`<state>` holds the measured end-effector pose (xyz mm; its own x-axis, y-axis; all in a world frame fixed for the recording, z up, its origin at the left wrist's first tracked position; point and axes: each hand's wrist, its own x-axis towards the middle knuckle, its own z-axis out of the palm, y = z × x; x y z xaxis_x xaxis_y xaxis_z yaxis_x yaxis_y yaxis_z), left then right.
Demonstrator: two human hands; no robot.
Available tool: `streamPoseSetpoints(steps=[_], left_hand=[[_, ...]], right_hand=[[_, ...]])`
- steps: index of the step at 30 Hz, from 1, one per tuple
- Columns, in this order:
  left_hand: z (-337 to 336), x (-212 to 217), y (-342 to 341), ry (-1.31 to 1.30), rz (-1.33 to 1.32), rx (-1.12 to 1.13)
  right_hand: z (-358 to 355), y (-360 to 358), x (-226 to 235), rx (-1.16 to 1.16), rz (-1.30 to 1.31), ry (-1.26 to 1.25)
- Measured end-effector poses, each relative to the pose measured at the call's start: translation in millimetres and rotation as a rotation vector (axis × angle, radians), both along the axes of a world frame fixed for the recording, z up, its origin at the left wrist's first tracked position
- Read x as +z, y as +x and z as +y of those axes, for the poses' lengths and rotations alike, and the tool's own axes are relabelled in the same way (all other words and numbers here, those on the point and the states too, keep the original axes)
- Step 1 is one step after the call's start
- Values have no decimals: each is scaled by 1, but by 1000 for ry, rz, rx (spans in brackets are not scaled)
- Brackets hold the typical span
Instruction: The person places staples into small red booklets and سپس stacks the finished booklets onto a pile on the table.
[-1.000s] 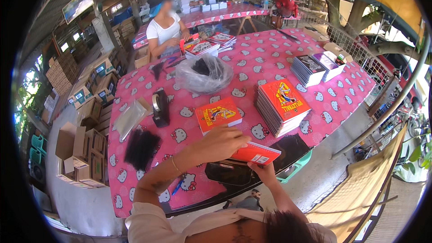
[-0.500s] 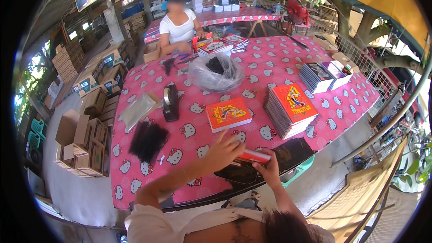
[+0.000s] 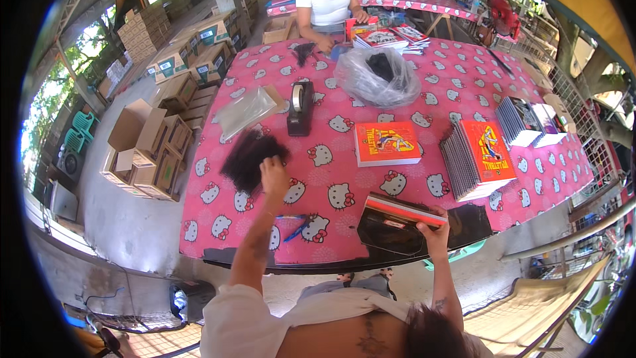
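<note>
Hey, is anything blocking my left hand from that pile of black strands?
Nothing visible is: your left hand is at the right edge of the black pile. The tape dispenser stands farther back.

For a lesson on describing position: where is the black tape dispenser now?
In the head view, the tape dispenser stands left of centre, just right of the clear plastic and beyond the left hand.

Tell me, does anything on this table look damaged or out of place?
Perhaps the pink cover: at the near edge, by the right hand, a dark patch breaks its pattern, as if worn or torn.
</note>
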<state>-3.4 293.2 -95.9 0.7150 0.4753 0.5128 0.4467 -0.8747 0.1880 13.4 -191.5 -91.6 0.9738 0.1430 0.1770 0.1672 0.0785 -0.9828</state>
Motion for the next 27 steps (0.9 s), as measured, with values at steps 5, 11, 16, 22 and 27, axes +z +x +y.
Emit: streamPoseSetpoints(steps=[5, 11, 16, 22, 27], left_hand=[[35, -14, -3, 56, 111, -174], [-2, -26, -18, 216, 33, -257], [-47, -21, -21, 7, 53, -295], [-56, 29, -24, -114, -65, -397], [-175, 103, -49, -355, -127, -859]], right_hand=[[-4, -1, 15, -31, -23, 21], [63, -26, 130, -67, -740, -775], [105, -6, 94, -3, -733, -897], [115, 2, 92, 1, -712, -819], [110, 3, 94, 5, -656, -816]])
